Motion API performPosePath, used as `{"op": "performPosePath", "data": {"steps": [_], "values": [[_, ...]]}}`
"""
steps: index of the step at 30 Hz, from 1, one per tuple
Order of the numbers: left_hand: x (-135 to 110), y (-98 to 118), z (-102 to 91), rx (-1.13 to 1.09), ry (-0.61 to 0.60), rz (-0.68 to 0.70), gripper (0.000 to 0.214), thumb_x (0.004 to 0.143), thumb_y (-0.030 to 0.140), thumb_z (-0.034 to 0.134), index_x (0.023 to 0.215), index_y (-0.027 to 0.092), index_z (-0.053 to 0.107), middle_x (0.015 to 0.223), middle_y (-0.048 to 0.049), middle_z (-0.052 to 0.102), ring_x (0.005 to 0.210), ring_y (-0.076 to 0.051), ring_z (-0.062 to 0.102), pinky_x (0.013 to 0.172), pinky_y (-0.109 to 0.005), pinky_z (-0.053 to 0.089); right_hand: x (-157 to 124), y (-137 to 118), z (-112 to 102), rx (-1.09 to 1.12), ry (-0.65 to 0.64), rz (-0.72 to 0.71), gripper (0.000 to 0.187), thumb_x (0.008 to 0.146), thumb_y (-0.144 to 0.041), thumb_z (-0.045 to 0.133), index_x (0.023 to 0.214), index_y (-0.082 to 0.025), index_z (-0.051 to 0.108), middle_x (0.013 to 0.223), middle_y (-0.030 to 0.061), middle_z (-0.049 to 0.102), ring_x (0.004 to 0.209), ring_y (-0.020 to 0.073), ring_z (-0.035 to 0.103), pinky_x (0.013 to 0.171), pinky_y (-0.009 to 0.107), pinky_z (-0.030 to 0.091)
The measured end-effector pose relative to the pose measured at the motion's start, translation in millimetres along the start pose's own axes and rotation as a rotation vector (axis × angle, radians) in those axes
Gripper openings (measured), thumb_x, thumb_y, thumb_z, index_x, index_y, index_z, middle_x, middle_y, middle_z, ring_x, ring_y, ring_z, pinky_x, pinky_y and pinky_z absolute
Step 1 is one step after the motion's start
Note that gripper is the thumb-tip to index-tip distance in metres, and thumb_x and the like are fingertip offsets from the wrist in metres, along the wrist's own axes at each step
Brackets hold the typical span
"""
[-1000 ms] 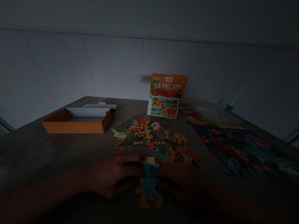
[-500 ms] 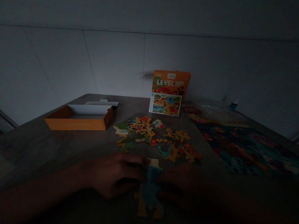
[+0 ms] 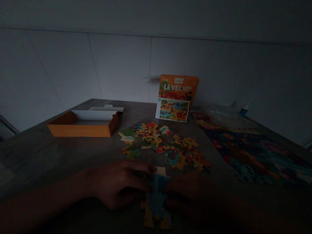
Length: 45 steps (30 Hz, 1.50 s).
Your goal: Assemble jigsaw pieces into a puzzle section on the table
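Leftmost on the grey table (image 3: 45, 150) lies an open orange tray (image 3: 82, 124), well apart from the hands. Nearer, the left hand (image 3: 118, 183) rests palm down with its fingers curled, the tips touching the left edge of a small joined patch (image 3: 156, 201) of blue and yellow puzzle pieces. That patch lies flat between the two hands, close to the table's near edge. The right hand (image 3: 189, 195) presses against its right side; the light is so dim that whether either hand pinches a piece or only steadies it cannot be told. Just beyond the patch a loose pile (image 3: 164, 143) of coloured pieces is spread out, near the fingertips but not touching them. Behind the pile an orange box (image 3: 177, 97) stands upright against the wall. Farther right a large finished puzzle (image 3: 257, 156) lies flat, with a crumpled clear bag (image 3: 222, 114) at its far end.
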<state>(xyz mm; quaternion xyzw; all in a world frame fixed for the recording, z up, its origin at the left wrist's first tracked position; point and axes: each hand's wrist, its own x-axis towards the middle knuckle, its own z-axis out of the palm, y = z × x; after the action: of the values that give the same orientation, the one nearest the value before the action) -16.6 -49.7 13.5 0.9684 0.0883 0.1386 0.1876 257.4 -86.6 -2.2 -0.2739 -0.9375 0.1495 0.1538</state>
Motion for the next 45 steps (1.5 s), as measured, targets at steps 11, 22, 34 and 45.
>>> {"op": "performPosePath", "data": {"steps": [11,22,34,45], "values": [[-0.3,-1.2,0.7,-0.001,-0.013,-0.004,0.037,0.085,0.011,0.059,0.121,0.022,0.065,0.127,-0.0122,0.060,0.121,-0.026,0.057,0.103,-0.041,0.053,-1.1,2.1,1.8,-0.035,-0.016,0.000,0.020,0.098,-0.033,0.055,0.104,-0.019,0.068,0.085,0.0030,0.072,0.072,0.0154,0.067,0.061,0.027,0.040],[-1.9,-3.1,-2.2,-0.020,0.013,0.046,0.040,0.079,0.008,0.058,0.116,0.019,0.066,0.126,-0.0130,0.062,0.121,-0.029,0.058,0.102,-0.044,0.054,-1.1,4.4,3.5,-0.059,-0.003,-0.039,0.024,0.100,-0.037,0.051,0.103,-0.019,0.067,0.083,0.0035,0.071,0.069,0.0146,0.065,0.058,0.027,0.040],[-2.4,-3.9,-2.2,-0.030,0.023,0.048,0.036,0.079,0.006,0.059,0.111,0.019,0.067,0.124,-0.0123,0.063,0.122,-0.027,0.059,0.106,-0.042,0.052,-1.2,2.6,1.1,-0.068,-0.007,-0.023,0.022,0.099,-0.035,0.054,0.105,-0.019,0.068,0.084,0.0030,0.072,0.070,0.0141,0.065,0.060,0.027,0.038],[-2.0,-4.0,-1.5,-0.038,0.035,0.044,0.035,0.079,0.007,0.059,0.110,0.020,0.068,0.124,-0.0122,0.063,0.118,-0.029,0.061,0.101,-0.044,0.055,-1.0,2.4,1.8,-0.098,-0.008,-0.070,0.027,0.101,-0.035,0.048,0.096,-0.017,0.068,0.077,0.0029,0.067,0.063,0.0125,0.059,0.055,0.028,0.034]]}}
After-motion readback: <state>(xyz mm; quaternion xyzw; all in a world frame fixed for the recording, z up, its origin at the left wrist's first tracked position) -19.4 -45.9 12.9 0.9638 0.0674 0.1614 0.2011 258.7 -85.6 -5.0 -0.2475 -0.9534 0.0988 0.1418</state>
